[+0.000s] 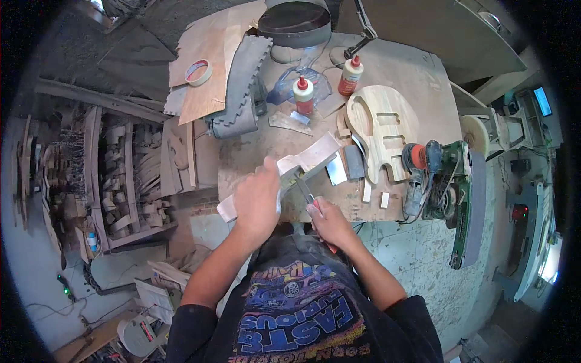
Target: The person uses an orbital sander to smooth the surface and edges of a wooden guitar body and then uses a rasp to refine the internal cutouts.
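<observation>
My left hand is wrapped round a long pale block-like piece, which lies slantwise over the table's front edge and has a stepped notch in its side. My right hand is closed on a red-handled tool with a flat grey metal blade. The blade's tip meets the notch at the near side of the pale piece; whether it is a knife, chisel or file I cannot make out. Right of the piece lie a dark grey block and a bright white sheet.
A wooden guitar body lies on the table, near an orange sander and a green belt sander. Two red-capped glue bottles stand at the back. A tape roll rests on plywood. Wood offcuts fill left shelves.
</observation>
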Demonstrator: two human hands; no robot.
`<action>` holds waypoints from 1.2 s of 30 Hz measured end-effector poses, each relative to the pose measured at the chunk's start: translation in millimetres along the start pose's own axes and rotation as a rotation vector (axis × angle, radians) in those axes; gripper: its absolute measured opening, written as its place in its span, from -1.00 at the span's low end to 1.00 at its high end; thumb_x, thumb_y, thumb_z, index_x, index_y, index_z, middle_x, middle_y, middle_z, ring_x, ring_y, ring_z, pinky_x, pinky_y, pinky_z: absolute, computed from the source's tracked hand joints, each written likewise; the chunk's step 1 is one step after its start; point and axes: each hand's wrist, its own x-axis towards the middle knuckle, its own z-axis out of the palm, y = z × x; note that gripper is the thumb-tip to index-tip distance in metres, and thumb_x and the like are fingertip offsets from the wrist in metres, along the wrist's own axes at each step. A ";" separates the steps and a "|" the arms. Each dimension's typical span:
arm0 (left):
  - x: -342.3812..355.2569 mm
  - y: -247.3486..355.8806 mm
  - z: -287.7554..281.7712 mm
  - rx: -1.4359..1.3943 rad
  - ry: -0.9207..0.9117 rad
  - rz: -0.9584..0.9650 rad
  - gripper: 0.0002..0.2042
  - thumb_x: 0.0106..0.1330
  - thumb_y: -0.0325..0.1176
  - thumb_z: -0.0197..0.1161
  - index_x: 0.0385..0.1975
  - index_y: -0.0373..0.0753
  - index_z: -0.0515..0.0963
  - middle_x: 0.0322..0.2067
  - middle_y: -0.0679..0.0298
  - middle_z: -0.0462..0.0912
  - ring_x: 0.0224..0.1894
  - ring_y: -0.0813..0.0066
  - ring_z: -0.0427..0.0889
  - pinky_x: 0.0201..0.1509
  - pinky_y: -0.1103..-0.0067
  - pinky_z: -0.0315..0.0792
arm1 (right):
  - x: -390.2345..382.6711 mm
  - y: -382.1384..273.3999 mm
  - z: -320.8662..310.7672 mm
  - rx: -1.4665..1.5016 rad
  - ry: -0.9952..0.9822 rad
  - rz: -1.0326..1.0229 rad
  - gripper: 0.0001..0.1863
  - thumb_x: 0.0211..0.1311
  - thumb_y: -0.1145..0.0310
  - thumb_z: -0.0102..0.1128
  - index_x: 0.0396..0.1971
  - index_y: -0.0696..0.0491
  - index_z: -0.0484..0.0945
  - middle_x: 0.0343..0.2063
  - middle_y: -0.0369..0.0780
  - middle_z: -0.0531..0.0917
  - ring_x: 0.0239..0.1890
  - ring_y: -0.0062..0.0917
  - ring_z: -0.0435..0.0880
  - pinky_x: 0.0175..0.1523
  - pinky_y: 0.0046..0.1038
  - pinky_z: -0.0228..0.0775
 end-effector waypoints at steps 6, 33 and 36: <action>0.7 -0.5 7.6 -0.006 0.010 -0.002 -0.73 0.13 -0.64 0.24 -0.20 -0.35 0.36 -0.38 -0.08 0.64 -0.29 -0.11 0.74 -0.26 0.15 0.59 | 5.5 -11.5 -21.8 0.372 -0.311 0.336 -0.68 0.60 0.15 -0.06 -0.23 0.13 0.39 -0.65 -0.26 0.46 -0.72 -0.51 0.49 -0.57 -0.37 0.38; 9.1 -12.4 10.7 -0.013 0.079 0.071 -0.77 0.12 -0.63 0.22 -0.26 -0.38 0.35 -0.46 -0.09 0.62 -0.39 -0.12 0.72 -0.34 0.14 0.58 | 19.7 -6.5 -2.2 0.528 -0.372 0.355 -0.71 0.61 0.16 -0.04 -0.22 0.09 0.32 -0.69 -0.36 0.36 -0.80 -0.61 0.38 -0.70 -0.44 0.35; 8.6 -12.8 11.4 -0.018 0.077 0.078 -0.75 0.10 -0.63 0.25 -0.26 -0.36 0.34 -0.45 -0.08 0.63 -0.38 -0.12 0.73 -0.33 0.15 0.59 | 16.5 -10.3 1.0 0.693 -0.384 0.425 -0.72 0.61 0.16 -0.04 -0.23 0.08 0.33 -0.67 -0.37 0.37 -0.79 -0.63 0.34 -0.69 -0.45 0.36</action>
